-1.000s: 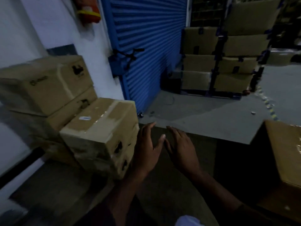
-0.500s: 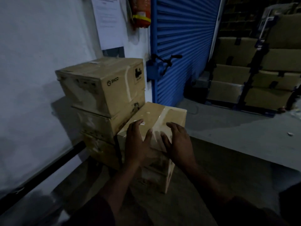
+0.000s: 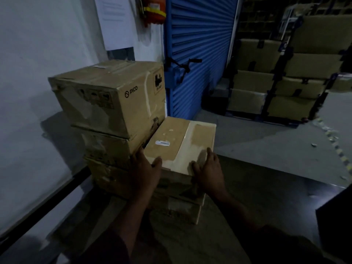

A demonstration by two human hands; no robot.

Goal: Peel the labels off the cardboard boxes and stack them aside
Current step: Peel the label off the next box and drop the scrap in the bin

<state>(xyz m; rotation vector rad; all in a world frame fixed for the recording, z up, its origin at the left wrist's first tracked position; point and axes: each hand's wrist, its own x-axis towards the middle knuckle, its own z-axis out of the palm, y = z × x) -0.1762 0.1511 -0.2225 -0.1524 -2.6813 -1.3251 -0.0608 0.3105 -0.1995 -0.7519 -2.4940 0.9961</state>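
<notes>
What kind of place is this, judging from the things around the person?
Most likely a warehouse or storeroom: stacked cardboard boxes stand by the wall, a blue roller shutter closes a doorway, and more cartons on racks fill the back right.

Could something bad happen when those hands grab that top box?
Maybe. The left hand and right hand only hold the near corners of the top box, so it might slip or tip. The tall stack leans close beside it and could get bumped. It is dim, so the small white label could be missed.
</notes>
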